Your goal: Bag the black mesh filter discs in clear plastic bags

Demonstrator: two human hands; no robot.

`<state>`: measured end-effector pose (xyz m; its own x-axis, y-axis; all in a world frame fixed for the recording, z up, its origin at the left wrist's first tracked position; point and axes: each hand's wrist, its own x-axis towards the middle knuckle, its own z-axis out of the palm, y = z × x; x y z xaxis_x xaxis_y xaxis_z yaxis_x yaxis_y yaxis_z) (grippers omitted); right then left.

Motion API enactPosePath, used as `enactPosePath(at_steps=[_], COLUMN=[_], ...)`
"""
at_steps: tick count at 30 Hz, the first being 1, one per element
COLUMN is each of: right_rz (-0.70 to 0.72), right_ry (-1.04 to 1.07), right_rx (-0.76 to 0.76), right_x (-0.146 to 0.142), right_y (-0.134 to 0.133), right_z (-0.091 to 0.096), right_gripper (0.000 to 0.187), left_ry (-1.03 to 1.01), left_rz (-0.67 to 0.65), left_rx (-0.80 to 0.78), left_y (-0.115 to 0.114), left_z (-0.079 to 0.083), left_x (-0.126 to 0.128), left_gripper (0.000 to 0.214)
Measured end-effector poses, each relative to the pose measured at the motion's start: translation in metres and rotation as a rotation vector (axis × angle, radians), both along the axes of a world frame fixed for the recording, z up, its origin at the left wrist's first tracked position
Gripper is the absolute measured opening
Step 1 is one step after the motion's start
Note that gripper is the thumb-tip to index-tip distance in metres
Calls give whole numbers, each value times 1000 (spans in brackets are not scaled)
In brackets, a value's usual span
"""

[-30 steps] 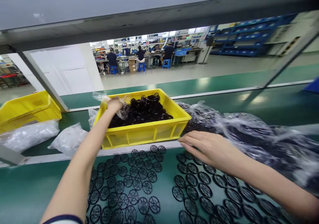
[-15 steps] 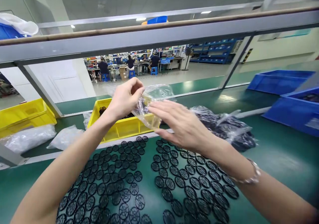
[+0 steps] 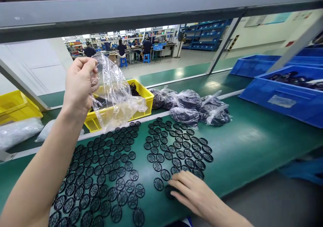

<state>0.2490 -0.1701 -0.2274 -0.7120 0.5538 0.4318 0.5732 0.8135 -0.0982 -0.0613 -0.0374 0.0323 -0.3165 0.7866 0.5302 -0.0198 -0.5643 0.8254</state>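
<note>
left hand (image 3: 79,82) clenched around the upper end of a clear plastic bag (image 3: 113,96), raised in the air, the bag hanging crumpled and empty-looking in front of a yellow plastic crate (image 3: 143,97), its lower part overlapping the crate's near wall. right hand (image 3: 196,196) low over a green conveyor belt (image 3: 242,143), fingers curved, fingertips over a black round mesh disc (image 3: 169,191); whether gripping the disc or only touching it, impossible to tell from this view.

around the hands, dozens of similar discs lying flat on the belt in two loose groups, the larger one beneath the left forearm, the smaller one reaching up to the right hand, a narrow strip of bare green between them. more black parts inside the yellow crate, mostly hidden behind the bag. just right of the crate, on a farther belt, a cluster of tied plastic bags (image 3: 189,104) with dark contents. further right, blue plastic crates (image 3: 287,99), the nearest holding dark parts. at far left, a second yellow crate (image 3: 15,107) and whitish bags (image 3: 17,133). across the top, a grey metal rail (image 3: 101,15). far beyond, co-workers (image 3: 121,48) seated at benches, with blue shelving (image 3: 204,35) behind them.
</note>
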Motion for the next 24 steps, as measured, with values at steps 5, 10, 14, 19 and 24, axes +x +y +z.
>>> enactPosePath(at_steps=[5,10,14,19,24], right_rz=[-105,-145,-170,-309,-323], right_ry=[-39,9,54,-43,12], right_rx=[-29,-163,-111,56,22], right_x=[3,-9,-30,-55,-56], right_y=[-21,-22,-14,-15,-27], right_z=[-44,-41,-43,-62,-64], right_gripper=[31,18,22,29,22], left_ry=[19,8,-6,14,3], left_rz=[-11,-13,-31,-34,-40], left_rx=[-24,-84,-96,-100,-106], left_y=[-5,-7,-9,-5,0], left_z=[-10,-16,-19,-21,-22], left_x=[-2,-3,-4,-3,1], left_gripper=[15,13,14,14,16])
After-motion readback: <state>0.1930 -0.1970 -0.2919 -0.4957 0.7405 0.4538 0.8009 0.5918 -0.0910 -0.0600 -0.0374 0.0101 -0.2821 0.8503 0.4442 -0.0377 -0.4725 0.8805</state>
